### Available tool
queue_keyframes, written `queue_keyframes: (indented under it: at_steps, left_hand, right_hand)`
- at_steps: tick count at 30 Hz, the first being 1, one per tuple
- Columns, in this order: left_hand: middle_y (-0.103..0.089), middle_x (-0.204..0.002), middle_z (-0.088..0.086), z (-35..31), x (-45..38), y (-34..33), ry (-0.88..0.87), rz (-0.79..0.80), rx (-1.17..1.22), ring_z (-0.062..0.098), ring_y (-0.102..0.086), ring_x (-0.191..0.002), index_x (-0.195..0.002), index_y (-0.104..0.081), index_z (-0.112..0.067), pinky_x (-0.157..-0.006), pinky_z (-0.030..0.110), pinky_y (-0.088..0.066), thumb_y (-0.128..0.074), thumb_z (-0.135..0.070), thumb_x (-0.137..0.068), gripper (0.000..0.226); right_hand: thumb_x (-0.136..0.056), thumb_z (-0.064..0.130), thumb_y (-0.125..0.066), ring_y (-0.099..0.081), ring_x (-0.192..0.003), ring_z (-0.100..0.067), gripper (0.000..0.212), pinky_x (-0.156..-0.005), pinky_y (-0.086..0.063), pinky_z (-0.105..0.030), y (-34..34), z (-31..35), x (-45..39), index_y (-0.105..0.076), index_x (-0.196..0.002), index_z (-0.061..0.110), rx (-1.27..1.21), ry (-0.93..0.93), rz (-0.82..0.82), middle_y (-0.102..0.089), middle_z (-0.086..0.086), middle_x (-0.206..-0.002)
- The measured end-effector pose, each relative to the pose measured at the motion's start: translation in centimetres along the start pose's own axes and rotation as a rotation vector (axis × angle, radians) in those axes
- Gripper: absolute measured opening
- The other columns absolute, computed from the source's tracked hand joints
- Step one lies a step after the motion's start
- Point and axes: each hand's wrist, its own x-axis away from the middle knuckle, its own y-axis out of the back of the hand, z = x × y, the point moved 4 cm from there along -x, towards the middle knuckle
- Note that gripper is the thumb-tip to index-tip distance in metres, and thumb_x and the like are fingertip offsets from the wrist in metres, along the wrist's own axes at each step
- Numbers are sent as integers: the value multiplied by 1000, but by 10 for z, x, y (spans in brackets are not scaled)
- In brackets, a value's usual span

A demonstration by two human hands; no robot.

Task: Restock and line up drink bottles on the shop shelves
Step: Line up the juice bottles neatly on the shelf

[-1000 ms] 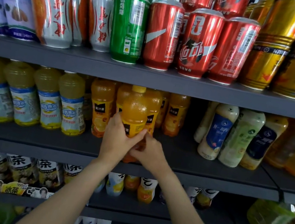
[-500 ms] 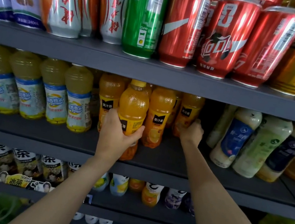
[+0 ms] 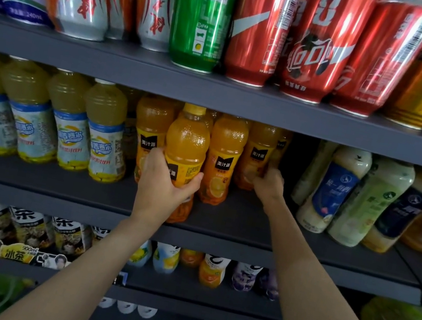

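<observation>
Left hand (image 3: 165, 180) grips the orange juice bottle (image 3: 185, 155) — upright, at the near edge of the middle shelf (image 3: 248, 231), ahead of its row. Right hand (image 3: 268, 182) curls round a far bottle (image 3: 257, 156) to the right — the nearer hand there for straightening.

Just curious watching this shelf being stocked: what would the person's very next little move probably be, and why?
Probably slide the orange juice bottle gripped by the left hand back into the row. It stands ahead of the other orange bottles, near the front edge of the middle shelf. Meanwhile the right hand grips a rear orange bottle, seemingly shifting it to make room.
</observation>
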Motion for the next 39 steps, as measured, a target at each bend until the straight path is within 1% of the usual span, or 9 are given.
queue_keyframes:
  at_steps: [4,9,16,20,24,31,34,36,39]
  left_hand:
    - [-45,-109,3,-1,-1,0,2,0,0,21,-48,-107,-118,-42,-9,-86,29,-42,-75,-41,-70,66]
    - [-47,-110,6,-4,-1,0,12,-7,-5,17,-47,-106,-118,-42,-8,-85,27,-40,-75,-39,-70,66]
    - [-43,-108,3,-5,0,1,12,-15,-16,20,-47,-107,-116,-43,-5,-86,28,-40,-75,-38,-71,65]
    - [-39,-105,-1,-5,1,0,5,-33,-27,20,-46,-107,-116,-43,-5,-84,27,-39,-75,-38,-71,64]
    - [-47,-109,9,-7,1,-1,1,-42,-25,20,-45,-108,-115,-44,-4,-85,24,-36,-75,-38,-71,63]
    - [-48,-111,14,-11,4,-2,2,-81,-40,23,-43,-110,-115,-44,-1,-86,24,-35,-76,-35,-73,62]
    - [-48,-113,15,-13,5,-3,4,-98,-46,26,-43,-111,-117,-44,-1,-89,28,-37,-74,-36,-73,63]
    - [-48,-115,15,-14,7,-6,18,-111,-47,26,-42,-113,-120,-44,-3,-94,36,-41,-73,-39,-74,66]
    - [-47,-122,14,-13,13,-11,66,-138,-37,27,-41,-118,-128,-40,-5,-101,43,-38,-73,-43,-72,76]
  right_hand:
    - [-82,16,-68,-48,-124,-27,66,-102,-41,-40,3,-6,3,-31,-136,10,-70,-17,56,-51,-10,-133]
    - [-72,28,-79,-44,-125,-32,79,-103,-40,-44,-9,-9,8,-36,-134,7,13,-47,-65,-44,-16,-134]
    - [-71,21,-79,-49,-118,-33,68,-97,-43,-42,-12,-7,13,-45,-126,2,77,-17,-146,-47,-18,-130]
    - [-67,22,-81,-51,-114,-34,72,-96,-45,-43,-9,-8,26,-46,-127,2,80,-15,-151,-49,-18,-126]
    - [-70,25,-79,-46,-114,-36,71,-94,-42,-42,-1,-11,54,-43,-126,2,116,-14,-182,-46,-19,-123]
    - [-68,28,-82,-46,-111,-27,69,-78,-35,-27,5,-1,96,-45,-120,3,117,105,-71,-49,-15,-117]
    - [-67,29,-82,-46,-109,-28,68,-81,-38,-30,-1,6,104,-43,-117,3,125,129,-52,-48,-14,-116]
    - [-68,29,-81,-47,-110,-30,68,-85,-42,-35,-2,8,107,-42,-118,3,132,130,-61,-47,-15,-117]
    - [-68,33,-80,-46,-113,-31,72,-91,-43,-39,-2,9,107,-40,-121,4,193,126,-32,-45,-13,-120]
